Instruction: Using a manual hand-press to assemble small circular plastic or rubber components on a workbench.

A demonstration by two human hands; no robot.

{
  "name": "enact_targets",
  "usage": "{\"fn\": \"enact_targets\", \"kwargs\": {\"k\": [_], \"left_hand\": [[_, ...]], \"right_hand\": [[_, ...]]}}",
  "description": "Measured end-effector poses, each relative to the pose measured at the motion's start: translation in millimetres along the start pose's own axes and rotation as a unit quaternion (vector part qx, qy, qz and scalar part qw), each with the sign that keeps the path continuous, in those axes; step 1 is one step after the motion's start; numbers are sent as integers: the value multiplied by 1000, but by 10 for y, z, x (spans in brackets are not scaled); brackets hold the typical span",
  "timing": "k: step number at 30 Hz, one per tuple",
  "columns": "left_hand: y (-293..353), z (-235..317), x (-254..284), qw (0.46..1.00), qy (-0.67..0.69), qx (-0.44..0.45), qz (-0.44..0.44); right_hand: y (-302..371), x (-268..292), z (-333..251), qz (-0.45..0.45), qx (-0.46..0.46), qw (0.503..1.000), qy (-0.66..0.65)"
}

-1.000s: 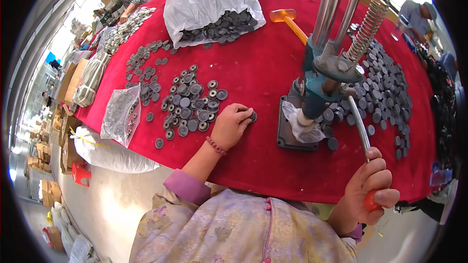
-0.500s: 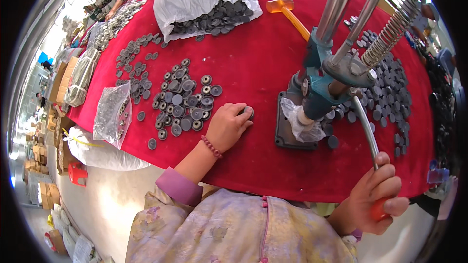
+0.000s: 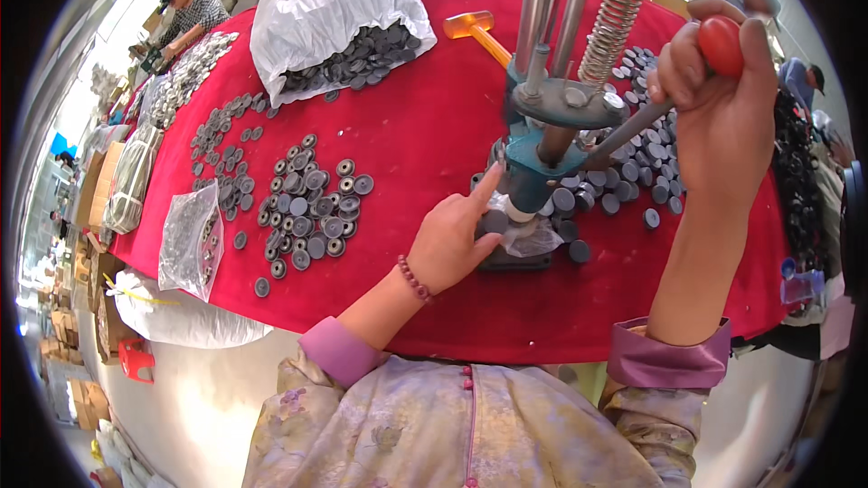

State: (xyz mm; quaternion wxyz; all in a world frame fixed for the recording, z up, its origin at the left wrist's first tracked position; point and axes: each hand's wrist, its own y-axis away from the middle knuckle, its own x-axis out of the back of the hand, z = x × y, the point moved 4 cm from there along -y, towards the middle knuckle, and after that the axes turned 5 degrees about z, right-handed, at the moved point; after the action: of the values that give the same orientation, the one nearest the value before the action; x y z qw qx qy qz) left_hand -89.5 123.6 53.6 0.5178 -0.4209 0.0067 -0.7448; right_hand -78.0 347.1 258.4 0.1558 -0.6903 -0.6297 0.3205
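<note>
My left hand (image 3: 452,235), with a bead bracelet at the wrist, is at the left side of a green hand press (image 3: 529,158). A grey round cap (image 3: 495,221) sits between its thumb and fingers, beside the white plastic tip (image 3: 517,210) of the press; the index finger stretches up along the press body. Whether the cap touches the press is hidden. Raised high on the right, my right hand (image 3: 714,90) is closed round the red knob (image 3: 721,45) of the press's metal lever (image 3: 633,131). Clear plastic film (image 3: 532,239) wraps the press's lower part.
On the red tablecloth (image 3: 398,163) lie a pile of grey caps (image 3: 312,208), a white sack (image 3: 334,9) spilling more caps, a clear bag (image 3: 190,244) of small metal parts and an orange mallet (image 3: 479,32). Loose caps (image 3: 646,163) spread behind the press. Other people work farther off.
My left hand has moved right from the table to the press with a grey cap. The right hand has swung the lever up from low near the table's front edge. The view has shifted slightly.
</note>
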Motion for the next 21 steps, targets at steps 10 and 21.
{"fn": "enact_targets", "kwargs": {"k": [10, 21], "left_hand": [[-127, -43, -320, 998, 33, 32, 32], [19, -28, -172, 997, 38, 17, 69]], "right_hand": [[309, 1, -121, -8, 28, 999, -17], [1858, -12, 112, 60, 210, 972, 87]]}}
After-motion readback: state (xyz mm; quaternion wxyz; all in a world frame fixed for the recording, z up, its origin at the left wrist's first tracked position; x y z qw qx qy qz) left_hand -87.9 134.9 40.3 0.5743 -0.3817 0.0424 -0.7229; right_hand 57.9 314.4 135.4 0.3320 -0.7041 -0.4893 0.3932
